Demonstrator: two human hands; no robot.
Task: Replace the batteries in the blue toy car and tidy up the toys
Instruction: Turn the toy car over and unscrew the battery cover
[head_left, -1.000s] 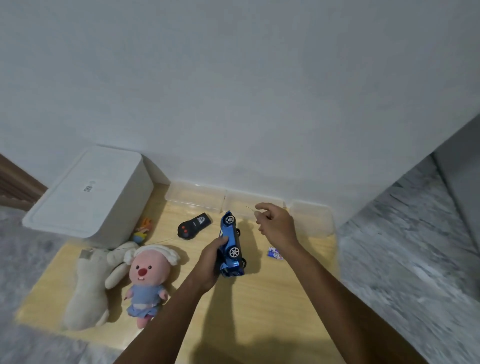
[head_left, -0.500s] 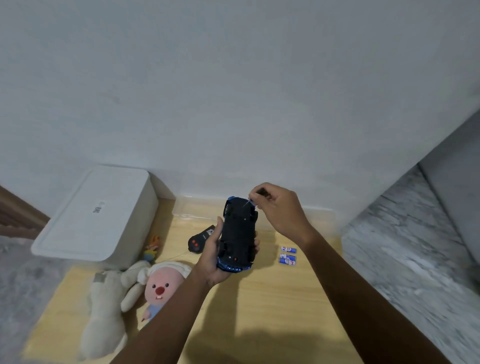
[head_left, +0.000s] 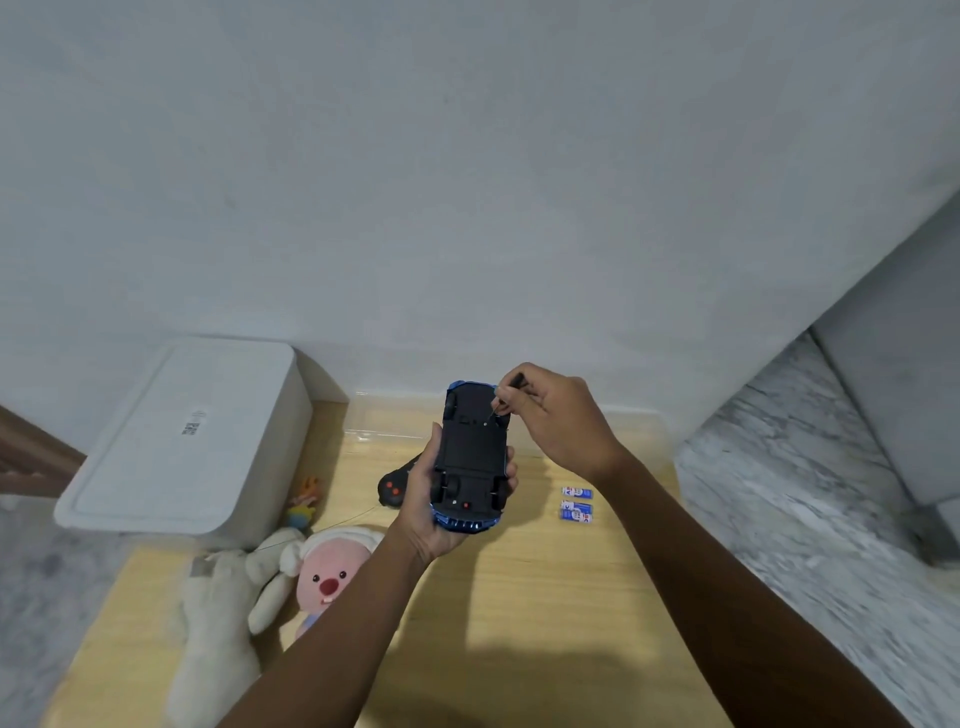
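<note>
While the left hand (head_left: 434, 512) is clamping the upturned car (head_left: 474, 457), the right hand (head_left: 553, 415) is pinching a screwdriver (head_left: 511, 387); its thin tip could slip off the screw.

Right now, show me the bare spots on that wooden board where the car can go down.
Freest: the near middle of the wooden board, between the pink plush and the board's right edge, in front of the two batteries. Crowded: the left side, with the white plush, a small orange toy and the remote behind the left hand.
</note>
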